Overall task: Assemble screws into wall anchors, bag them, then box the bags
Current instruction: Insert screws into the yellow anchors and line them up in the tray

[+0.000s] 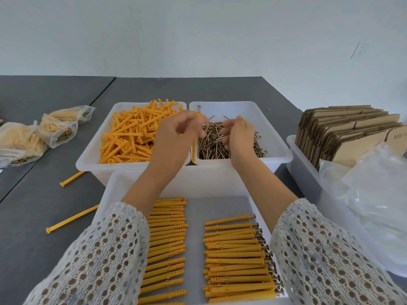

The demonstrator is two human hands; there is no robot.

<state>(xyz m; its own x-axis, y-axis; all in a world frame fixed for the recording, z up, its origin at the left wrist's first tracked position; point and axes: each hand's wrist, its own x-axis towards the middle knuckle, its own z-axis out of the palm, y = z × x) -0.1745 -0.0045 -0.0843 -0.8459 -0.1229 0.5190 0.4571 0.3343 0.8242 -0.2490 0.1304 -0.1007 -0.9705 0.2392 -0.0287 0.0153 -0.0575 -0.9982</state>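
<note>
Centrally, both hands hover above the screw bin's (278,137) near rim

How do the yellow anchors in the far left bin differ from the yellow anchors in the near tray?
The yellow plastic anchors in the far left white bin lie in a loose, crisscrossed heap; the yellow plastic anchors in the near white tray lie side by side in two neat rows. The tray's right row shows metal screw heads at one end; no screw heads show in the bin heap. Both share the same colour and long ribbed shape.
</note>
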